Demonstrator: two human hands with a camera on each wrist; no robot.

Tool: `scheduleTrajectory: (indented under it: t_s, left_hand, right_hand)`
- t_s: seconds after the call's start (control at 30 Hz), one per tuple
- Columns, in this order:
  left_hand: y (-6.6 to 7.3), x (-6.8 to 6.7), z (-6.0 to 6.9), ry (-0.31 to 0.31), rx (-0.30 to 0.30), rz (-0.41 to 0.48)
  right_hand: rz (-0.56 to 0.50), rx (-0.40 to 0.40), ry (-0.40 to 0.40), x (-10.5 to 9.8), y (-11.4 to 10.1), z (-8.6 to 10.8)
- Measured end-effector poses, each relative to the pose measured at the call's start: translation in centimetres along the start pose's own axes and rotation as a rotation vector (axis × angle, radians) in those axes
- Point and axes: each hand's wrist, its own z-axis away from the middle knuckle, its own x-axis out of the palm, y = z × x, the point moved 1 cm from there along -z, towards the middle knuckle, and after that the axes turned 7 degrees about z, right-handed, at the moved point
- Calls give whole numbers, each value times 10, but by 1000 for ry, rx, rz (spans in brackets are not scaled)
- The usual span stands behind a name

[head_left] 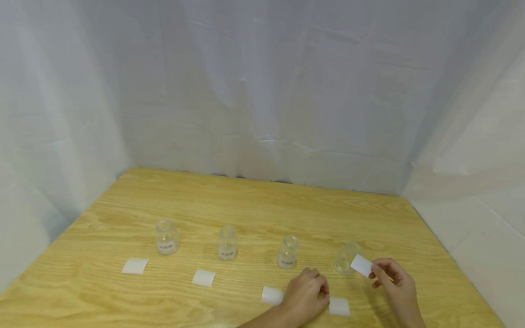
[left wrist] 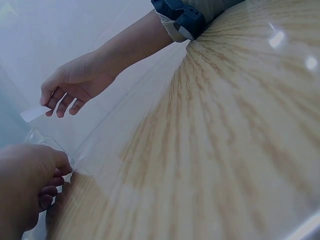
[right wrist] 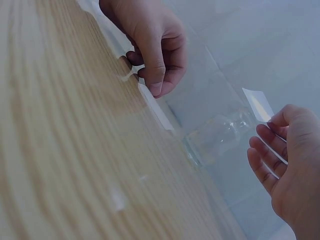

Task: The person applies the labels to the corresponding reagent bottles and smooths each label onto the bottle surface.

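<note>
My right hand (head_left: 395,284) pinches a small white label (head_left: 362,265) between thumb and forefinger, its other fingers loosely bent. The label is held up just in front of a clear glass jar (head_left: 342,263), partly covering it. Lower and to the left, my left hand (head_left: 305,294) is low over the wood with curled fingers. Its thumb and forefinger pinch the near end of a white paper piece (right wrist: 157,111), which lies at the table surface. In the left wrist view, the left hand's own fingers hide that paper.
Three more glass jars, the left (head_left: 166,237), middle (head_left: 227,243) and right one (head_left: 288,252), stand in a row with printed labels on their fronts. White paper pieces (head_left: 135,265) lie before them on the wooden table (head_left: 229,196). White sheeting (head_left: 262,91) surrounds the table.
</note>
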Motion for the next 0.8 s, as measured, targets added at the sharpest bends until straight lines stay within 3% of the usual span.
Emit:
scheduleTrajectory:
  t_s: [0.27, 0.37, 0.47, 0.6, 0.7, 0.8]
  left_hand:
    - [-1, 0, 0, 7, -18, 23]
    - [-2, 1, -1, 38, -27, 66]
    - [-1, 2, -2, 110, -17, 111]
    - [3, 5, -7, 293, 99, 137]
    - [10, 7, -11, 425, 247, 153]
    - [18, 9, -16, 506, 367, 120]
  right_hand:
    - [22, 9, -6, 1, 2, -1]
    - [21, 8, -10, 2, 2, -1]
    - [24, 8, -15, 2, 2, -1]
    - [24, -19, -18, 3, 2, 0]
    - [41, -58, -15, 4, 2, 0]
    - [91, -84, -21, 5, 2, 0]
